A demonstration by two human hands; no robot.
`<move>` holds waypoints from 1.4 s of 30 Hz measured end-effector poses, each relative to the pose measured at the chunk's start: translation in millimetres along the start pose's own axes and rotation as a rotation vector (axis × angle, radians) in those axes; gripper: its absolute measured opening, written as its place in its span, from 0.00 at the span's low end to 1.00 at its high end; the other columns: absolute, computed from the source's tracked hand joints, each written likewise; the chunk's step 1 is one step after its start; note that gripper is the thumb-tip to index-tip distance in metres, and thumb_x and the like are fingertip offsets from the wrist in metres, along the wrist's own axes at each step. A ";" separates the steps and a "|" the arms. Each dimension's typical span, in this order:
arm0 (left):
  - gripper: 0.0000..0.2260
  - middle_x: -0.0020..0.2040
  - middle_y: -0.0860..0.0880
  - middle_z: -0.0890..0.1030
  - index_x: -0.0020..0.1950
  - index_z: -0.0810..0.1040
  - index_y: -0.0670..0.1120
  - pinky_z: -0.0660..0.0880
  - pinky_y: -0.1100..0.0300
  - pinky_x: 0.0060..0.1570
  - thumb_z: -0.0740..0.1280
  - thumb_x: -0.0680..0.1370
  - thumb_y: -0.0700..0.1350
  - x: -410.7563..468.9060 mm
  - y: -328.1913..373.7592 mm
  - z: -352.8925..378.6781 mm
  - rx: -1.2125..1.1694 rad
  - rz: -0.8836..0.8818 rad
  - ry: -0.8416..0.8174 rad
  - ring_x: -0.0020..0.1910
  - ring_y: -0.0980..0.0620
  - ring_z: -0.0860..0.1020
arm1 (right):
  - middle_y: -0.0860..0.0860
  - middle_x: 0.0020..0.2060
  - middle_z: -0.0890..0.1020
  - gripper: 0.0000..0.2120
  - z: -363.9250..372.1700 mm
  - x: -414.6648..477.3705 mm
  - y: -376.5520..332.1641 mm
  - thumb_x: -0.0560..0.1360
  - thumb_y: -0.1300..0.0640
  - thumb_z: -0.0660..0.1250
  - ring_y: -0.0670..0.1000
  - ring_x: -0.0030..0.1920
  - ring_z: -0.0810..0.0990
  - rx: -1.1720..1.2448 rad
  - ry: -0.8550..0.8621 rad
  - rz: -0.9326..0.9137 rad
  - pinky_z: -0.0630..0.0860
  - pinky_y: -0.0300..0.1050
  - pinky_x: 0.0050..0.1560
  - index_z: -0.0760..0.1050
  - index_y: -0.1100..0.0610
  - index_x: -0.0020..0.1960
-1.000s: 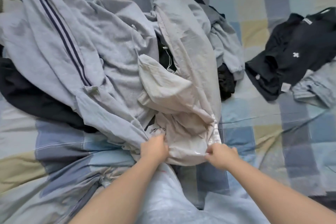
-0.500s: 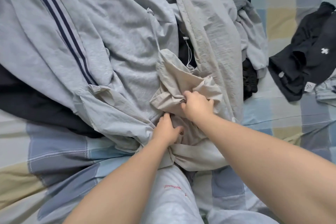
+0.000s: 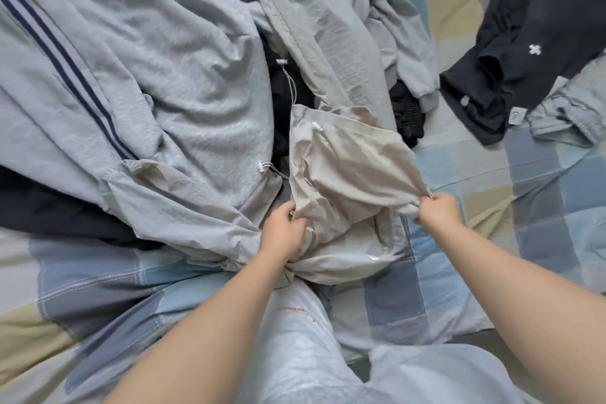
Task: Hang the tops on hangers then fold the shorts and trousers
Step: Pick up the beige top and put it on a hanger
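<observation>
A corner of the beige garment (image 3: pixel 347 157) is pinched between the curled fingers and thumb of the right hand (image 3: pixel 437 211), and its near edge is gripped in the closed fingers of the left hand (image 3: pixel 283 233). Half a second ago both hands were bunched close together in the middle of the cloth. Since then the right hand has been drawn out to the right and the left kept roughly in place, so that a panel of cloth is now stretched between them. From this the garment is judged to be partly freed from the heap and opened for sorting, with no hanging or folding yet done. The cloth is seen to be thin, pale and crinkled, with white cord stoppers (image 3: pixel 316 126) on a drawstring. Whether it is shorts, trousers or a top cannot be told, as much of it is buried. It lies at the near edge of the pile, beside a grey garment with navy stripes (image 3: pixel 183 82), on a checked bedcover (image 3: pixel 492 239). Dark clothes (image 3: pixel 511 52) are left well apart to the right.
</observation>
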State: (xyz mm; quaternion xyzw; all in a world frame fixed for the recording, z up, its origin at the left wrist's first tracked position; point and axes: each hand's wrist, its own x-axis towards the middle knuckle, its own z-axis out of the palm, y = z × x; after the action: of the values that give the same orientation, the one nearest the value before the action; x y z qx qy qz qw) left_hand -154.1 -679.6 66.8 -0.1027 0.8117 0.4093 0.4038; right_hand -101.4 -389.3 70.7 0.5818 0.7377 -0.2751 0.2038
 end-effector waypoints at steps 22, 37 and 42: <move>0.09 0.35 0.57 0.71 0.39 0.82 0.43 0.67 0.55 0.40 0.62 0.70 0.35 -326.4 164.3 154.7 0.338 0.628 0.174 0.37 0.53 0.70 | 0.56 0.56 0.79 0.17 -232.1 -78.5 170.7 0.79 0.54 0.68 0.52 0.46 0.78 0.268 -0.515 -0.413 0.73 0.44 0.38 0.74 0.53 0.66; 0.25 0.31 0.53 0.74 0.31 0.76 0.51 0.68 0.64 0.33 0.53 0.68 0.22 -417.4 133.0 -17.7 -0.412 0.597 0.160 0.30 0.56 0.69 | 0.56 0.61 0.82 0.31 -191.4 -278.1 118.9 0.76 0.30 0.61 0.59 0.64 0.79 0.654 -1.162 -0.157 0.70 0.54 0.70 0.80 0.53 0.66; 0.21 0.29 0.52 0.74 0.31 0.76 0.48 0.69 0.64 0.29 0.56 0.72 0.26 -415.1 108.6 -50.8 -0.449 0.450 0.338 0.28 0.56 0.70 | 0.54 0.40 0.81 0.05 -184.1 -333.3 103.3 0.79 0.57 0.68 0.51 0.39 0.80 0.746 -0.872 -0.291 0.75 0.43 0.40 0.80 0.56 0.46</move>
State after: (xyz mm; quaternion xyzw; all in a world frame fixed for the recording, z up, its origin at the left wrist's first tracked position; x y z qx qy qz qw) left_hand 33.7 -715.6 454.3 -0.0740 0.7592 0.6332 0.1310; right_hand 82.3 -501.9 401.2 0.3401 0.5114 -0.7549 0.2300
